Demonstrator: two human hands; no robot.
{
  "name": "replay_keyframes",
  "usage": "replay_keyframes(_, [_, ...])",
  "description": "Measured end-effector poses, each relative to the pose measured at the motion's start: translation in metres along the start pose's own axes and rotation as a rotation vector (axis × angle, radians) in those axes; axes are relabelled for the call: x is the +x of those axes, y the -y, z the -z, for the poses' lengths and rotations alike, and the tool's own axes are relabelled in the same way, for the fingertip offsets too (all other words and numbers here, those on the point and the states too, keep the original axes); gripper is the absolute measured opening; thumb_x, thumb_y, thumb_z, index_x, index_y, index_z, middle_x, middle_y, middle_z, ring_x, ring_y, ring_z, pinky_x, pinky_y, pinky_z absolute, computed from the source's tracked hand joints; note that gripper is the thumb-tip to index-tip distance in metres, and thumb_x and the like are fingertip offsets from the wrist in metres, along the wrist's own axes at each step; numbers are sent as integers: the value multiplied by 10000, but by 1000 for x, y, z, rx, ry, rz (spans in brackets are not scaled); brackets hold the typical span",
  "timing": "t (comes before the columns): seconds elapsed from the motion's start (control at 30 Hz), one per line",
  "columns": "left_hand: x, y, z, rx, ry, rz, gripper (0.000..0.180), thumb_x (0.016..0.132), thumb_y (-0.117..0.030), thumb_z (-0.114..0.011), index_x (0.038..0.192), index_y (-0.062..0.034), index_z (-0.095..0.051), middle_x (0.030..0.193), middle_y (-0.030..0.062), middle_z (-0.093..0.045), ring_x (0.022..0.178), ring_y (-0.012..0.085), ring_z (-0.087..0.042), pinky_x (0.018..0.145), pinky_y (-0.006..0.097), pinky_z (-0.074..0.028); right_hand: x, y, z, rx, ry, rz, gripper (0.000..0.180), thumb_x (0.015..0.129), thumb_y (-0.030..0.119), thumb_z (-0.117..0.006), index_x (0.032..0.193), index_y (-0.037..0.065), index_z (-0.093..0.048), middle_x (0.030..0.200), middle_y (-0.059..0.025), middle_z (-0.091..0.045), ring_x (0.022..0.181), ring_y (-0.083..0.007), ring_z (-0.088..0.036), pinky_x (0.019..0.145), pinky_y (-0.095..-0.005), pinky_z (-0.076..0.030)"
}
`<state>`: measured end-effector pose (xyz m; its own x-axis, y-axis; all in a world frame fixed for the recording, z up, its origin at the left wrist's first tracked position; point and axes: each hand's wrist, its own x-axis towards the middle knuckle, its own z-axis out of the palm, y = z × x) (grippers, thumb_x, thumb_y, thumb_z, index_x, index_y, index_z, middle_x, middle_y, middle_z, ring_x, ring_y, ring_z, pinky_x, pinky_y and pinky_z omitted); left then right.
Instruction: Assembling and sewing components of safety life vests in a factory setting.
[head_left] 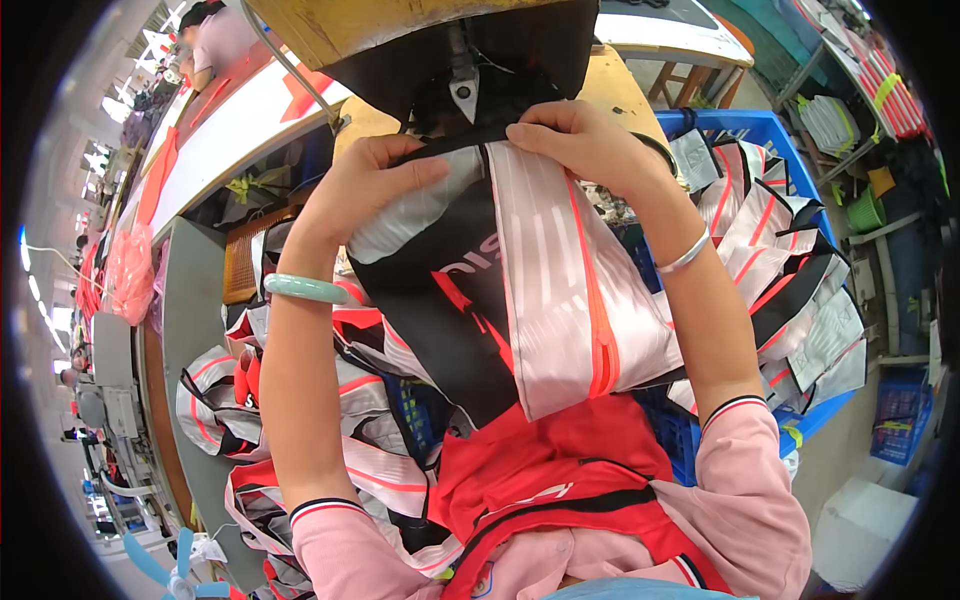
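A zippered fabric piece (545,290) in black, silvery white and grey hangs toward my lap from beneath a sewing machine (462,85). A bright orange-red zipper runs down its pale side. My left hand (375,190) pinches the black upper edge on the left, thumb lying along the top. On the right, my right hand (585,145) grips that same edge between thumb and fingers. Both hands are close to the machine's pointed metal part, the right one nearer. Whether the edge lies under the needle is hidden by dark shadow.
Similar fabric pieces (375,385) are heaped at my left and fill a blue plastic crate (735,122) at my right. A long white table (250,125) runs off at the far left, where another person (225,45) works. A pale blue fan (172,572) stands at lower left.
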<state>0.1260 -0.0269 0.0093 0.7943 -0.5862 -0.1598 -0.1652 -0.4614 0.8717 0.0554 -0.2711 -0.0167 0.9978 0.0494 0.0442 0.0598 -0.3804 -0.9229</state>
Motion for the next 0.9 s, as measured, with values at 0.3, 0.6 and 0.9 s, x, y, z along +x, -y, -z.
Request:
replay_keyframes(0.3, [9, -2, 10, -73, -35, 15, 495, 802, -324, -744, 1069, 78, -634, 882, 42, -656, 778, 75, -585, 717, 220, -470, 15, 3, 2, 120, 2, -64, 261, 893, 328, -617, 933, 76, -673, 735, 64, -554, 618, -20, -469, 515, -177, -345])
replay_keyframes(0.6, [4, 1, 5, 22, 4, 2, 338, 862, -272, -677, 1007, 31, -644, 847, -4, -627, 753, 52, -543, 669, 215, -449, -8, 12, 18, 65, 27, -24, 321, 859, 362, -626, 947, 62, -698, 695, 27, -560, 574, -69, -455, 509, -231, -362])
replay_keyframes(0.9, [-14, -15, -85, 159, 714, -98, 358, 894, -307, -558, 736, 8, -500, 615, 25, -434, 609, 103, -385, 561, 300, -373, -113, 40, -82, -894, 379, 767, 220, 755, 139, -616, 947, 33, -630, 796, -80, -663, 658, -218, -643, 530, -341, -492])
